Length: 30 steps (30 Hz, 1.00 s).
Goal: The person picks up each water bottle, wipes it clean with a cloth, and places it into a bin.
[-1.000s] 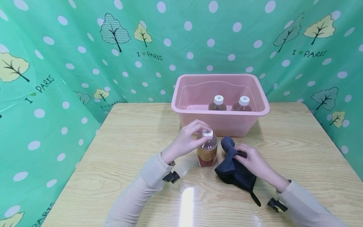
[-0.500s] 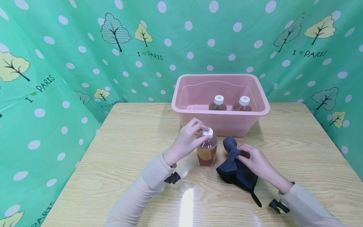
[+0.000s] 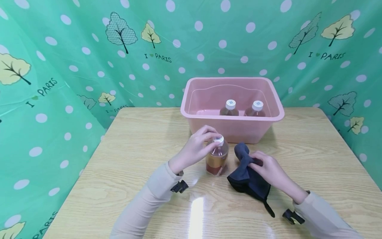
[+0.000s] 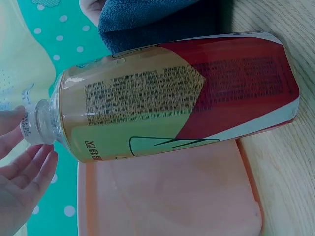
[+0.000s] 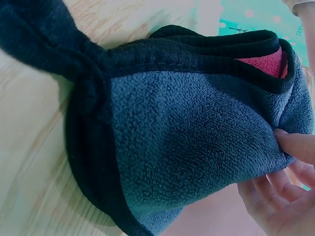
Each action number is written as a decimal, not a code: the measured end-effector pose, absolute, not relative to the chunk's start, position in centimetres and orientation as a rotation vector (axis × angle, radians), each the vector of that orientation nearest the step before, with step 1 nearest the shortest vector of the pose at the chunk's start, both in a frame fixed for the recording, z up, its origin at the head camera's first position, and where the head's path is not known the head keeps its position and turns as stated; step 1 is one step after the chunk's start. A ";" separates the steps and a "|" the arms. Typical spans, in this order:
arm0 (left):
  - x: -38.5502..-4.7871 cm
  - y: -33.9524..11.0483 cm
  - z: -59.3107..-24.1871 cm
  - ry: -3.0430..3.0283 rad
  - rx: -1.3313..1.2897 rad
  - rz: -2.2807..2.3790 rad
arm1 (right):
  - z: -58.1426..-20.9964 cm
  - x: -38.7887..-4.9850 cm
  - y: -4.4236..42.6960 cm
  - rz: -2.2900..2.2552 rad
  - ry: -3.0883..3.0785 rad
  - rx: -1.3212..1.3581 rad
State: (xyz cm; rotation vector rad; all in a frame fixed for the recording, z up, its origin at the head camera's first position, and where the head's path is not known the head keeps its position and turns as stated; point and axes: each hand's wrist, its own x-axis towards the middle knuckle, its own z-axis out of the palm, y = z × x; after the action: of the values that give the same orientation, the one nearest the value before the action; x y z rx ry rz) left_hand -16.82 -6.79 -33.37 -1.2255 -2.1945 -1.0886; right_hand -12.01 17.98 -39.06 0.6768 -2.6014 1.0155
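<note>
A plastic drink bottle [image 3: 216,163] with a white cap stands on the table, leaning slightly, in front of the pink bin. My left hand [image 3: 197,146] pinches its cap between thumb and fingers. The left wrist view shows the bottle's printed label [image 4: 147,93], in tan, green and red. Just right of the bottle, my right hand [image 3: 267,167] pinches a dark blue-grey towel [image 3: 245,171] with black edging and a hanging strap. Up close the towel's plush cloth [image 5: 182,132] looks bunched, and a bit of pink lining [image 5: 263,64] peeks out of a fold.
At the back of the wooden table [image 3: 134,139] sits the pink bin [image 3: 226,129]. Two more bottles, one with its white cap [image 3: 230,104] left of the other's cap [image 3: 257,105], stand inside it. A green patterned curtain [image 3: 179,43] hangs behind and at the sides.
The bottle has tipped slightly, its base shifting a little left under my left hand. My right hand and the towel moved slightly right, away from the bottle, then stayed nearly still.
</note>
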 end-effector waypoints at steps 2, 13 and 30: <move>-16.8 -6.9 -33.3 -2.191 -1.246 -1.072 | -39.0 -12.0 17.9 1.011 -2.603 0.677; -16.9 -7.1 -33.4 -2.238 -1.346 -1.084 | -38.9 -12.1 17.6 1.030 -2.602 0.683; -17.2 -7.4 -33.6 -2.282 -1.412 -1.168 | -38.5 -12.3 17.3 1.061 -2.594 0.698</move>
State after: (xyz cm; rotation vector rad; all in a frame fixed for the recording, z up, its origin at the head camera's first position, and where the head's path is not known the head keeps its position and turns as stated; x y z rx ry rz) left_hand -17.17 -7.41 -33.57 -1.4120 -2.2822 -1.1684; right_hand -12.33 17.32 -38.50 0.6982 -2.5939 1.0615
